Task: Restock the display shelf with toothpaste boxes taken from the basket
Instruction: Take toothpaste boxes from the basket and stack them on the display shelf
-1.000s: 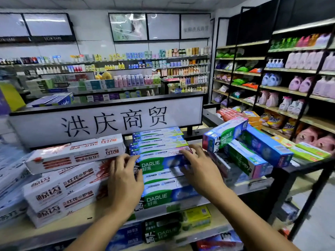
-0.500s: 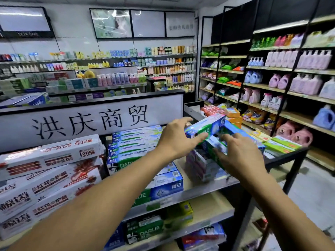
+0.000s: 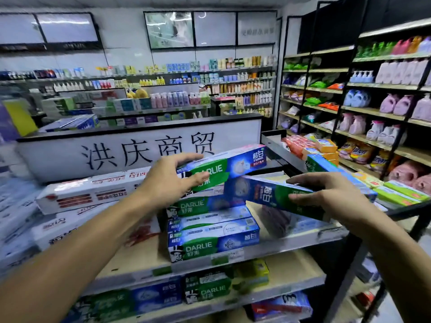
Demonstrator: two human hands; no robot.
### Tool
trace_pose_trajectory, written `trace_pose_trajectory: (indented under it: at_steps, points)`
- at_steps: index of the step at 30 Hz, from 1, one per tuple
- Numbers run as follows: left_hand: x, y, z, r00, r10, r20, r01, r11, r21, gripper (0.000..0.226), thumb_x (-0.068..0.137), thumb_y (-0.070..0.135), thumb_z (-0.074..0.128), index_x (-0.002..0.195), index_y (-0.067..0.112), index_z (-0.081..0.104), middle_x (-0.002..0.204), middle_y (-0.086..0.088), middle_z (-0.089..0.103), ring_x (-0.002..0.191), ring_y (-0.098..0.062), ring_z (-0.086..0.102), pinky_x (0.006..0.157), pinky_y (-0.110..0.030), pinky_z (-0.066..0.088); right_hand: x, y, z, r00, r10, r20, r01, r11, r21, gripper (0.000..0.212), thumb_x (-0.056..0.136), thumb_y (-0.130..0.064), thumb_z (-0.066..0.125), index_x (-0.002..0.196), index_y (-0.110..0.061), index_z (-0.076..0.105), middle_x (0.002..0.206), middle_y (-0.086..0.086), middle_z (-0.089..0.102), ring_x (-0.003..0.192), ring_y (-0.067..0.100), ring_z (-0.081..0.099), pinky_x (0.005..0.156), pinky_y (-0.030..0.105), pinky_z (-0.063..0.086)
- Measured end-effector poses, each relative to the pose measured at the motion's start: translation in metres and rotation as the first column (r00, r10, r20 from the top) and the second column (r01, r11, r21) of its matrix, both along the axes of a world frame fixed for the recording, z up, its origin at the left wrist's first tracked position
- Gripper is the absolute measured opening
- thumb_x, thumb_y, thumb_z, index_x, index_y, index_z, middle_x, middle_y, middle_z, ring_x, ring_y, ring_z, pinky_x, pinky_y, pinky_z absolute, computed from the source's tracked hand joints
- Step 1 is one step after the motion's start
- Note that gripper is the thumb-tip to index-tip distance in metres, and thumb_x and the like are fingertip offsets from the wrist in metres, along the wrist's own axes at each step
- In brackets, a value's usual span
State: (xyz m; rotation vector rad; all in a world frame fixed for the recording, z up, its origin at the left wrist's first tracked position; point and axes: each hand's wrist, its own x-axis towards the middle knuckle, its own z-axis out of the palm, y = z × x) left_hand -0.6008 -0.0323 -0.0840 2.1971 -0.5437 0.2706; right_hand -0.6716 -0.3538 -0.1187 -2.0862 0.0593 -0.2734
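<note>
Toothpaste boxes are in both hands, above the stack point(image 3: 211, 231) of the same boxes on the display shelf point(image 3: 268, 250). The left hand point(image 3: 172, 180) grips one box point(image 3: 231, 165) with fingers closed around its left end; its long axis goes left to right, the right end a little higher. The right hand point(image 3: 326, 194) clamps a second box point(image 3: 265, 191), just right of the stack, right end lower.
</note>
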Motion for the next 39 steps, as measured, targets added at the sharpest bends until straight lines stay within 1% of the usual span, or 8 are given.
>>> trace_pose_trajectory:
  at_steps: [3,8,11,14,20,25,31,39]
  points:
    - [-0.018,0.045,0.0,0.998,0.069,0.0,-0.069,0.997,0.021,0.054,0.074,0.045,0.075,0.125,0.031,0.066,0.124,0.014,0.064,0.112,0.0,0.058,0.09,-0.014,0.041,0.019,0.023,0.0,0.99,0.136,-0.043,-0.136,0.991,-0.002,0.031,0.072,-0.011,0.084,0.1,-0.025,0.077,0.093,-0.004,0.077,0.095,0.031,0.071,0.08,0.052,0.054]
    - [-0.033,0.099,-0.008,0.987,0.157,0.017,-0.157,0.988,0.005,0.047,0.077,0.035,0.079,0.124,0.031,0.068,0.115,0.012,0.069,0.094,0.014,0.062,0.071,0.001,0.042,0.055,0.067,-0.008,0.933,0.338,-0.126,-0.351,0.931,-0.099,0.039,0.066,-0.015,0.09,0.1,-0.029,0.077,0.102,-0.01,0.076,0.099,0.01,0.07,0.094,0.032,0.053]
    - [-0.036,0.115,-0.014,0.983,0.182,0.007,-0.182,0.983,-0.028,0.049,0.078,0.034,0.08,0.124,0.027,0.068,0.119,0.009,0.07,0.103,0.004,0.064,0.082,-0.006,0.045,0.07,0.086,-0.015,0.896,0.418,-0.152,-0.438,0.888,-0.137,0.041,0.063,-0.016,0.092,0.094,-0.039,0.076,0.109,-0.017,0.073,0.102,-0.006,0.065,0.09,0.011,0.046]
    - [-0.037,0.124,-0.018,0.981,0.193,-0.004,-0.193,0.98,-0.055,0.05,0.074,0.04,0.079,0.122,0.028,0.069,0.122,0.01,0.068,0.111,0.001,0.062,0.092,-0.014,0.044,0.079,0.091,-0.017,0.892,0.43,-0.144,-0.446,0.887,-0.118,0.045,0.061,-0.018,0.092,0.098,-0.038,0.076,0.114,-0.012,0.071,0.111,0.004,0.064,0.104,0.028,0.044]
    - [-0.032,0.13,-0.03,0.977,0.205,-0.056,-0.211,0.968,-0.133,0.047,0.074,0.038,0.079,0.12,0.033,0.069,0.119,0.016,0.068,0.101,0.011,0.063,0.078,-0.002,0.044,0.077,0.089,-0.001,0.891,0.432,-0.139,-0.452,0.875,-0.176,0.048,0.065,-0.011,0.089,0.098,-0.037,0.068,0.108,0.006,0.054,0.095,0.035,0.064,0.081,0.051,0.055]
    - [-0.026,0.122,-0.038,0.98,0.176,-0.089,-0.186,0.976,-0.115,0.044,0.079,0.028,0.079,0.121,0.031,0.069,0.123,0.008,0.068,0.11,-0.003,0.062,0.091,-0.017,0.046,0.076,0.09,-0.018,0.964,0.264,0.029,-0.224,0.865,-0.45,0.042,0.058,-0.028,0.094,0.093,-0.03,0.069,0.09,-0.014,0.064,0.081,-0.001,0.058,0.063,0.01,0.041]
    - [-0.027,0.118,-0.042,0.981,0.166,-0.1,-0.179,0.973,-0.146,0.041,0.08,0.025,0.077,0.12,0.031,0.068,0.108,0.014,0.069,0.083,0.014,0.065,0.059,0.0,0.044,0.072,0.087,-0.051,0.92,0.276,0.28,-0.079,0.828,-0.556,0.042,0.059,-0.038,0.092,0.091,-0.026,0.069,0.088,-0.02,0.055,0.087,0.011,0.05,0.067,0.021,0.035]
    - [-0.031,0.12,-0.046,0.983,0.133,-0.125,-0.158,0.963,-0.218,0.039,0.075,0.029,0.078,0.113,0.035,0.069,0.105,0.012,0.071,0.084,0.007,0.068,0.058,-0.005,0.048,0.064,0.065,-0.063,0.982,0.188,-0.01,-0.18,0.922,-0.343,0.065,0.061,-0.012,0.092,0.115,-0.028,0.06,0.104,-0.003,0.063,0.087,0.015,0.064,0.075,0.024,0.053]
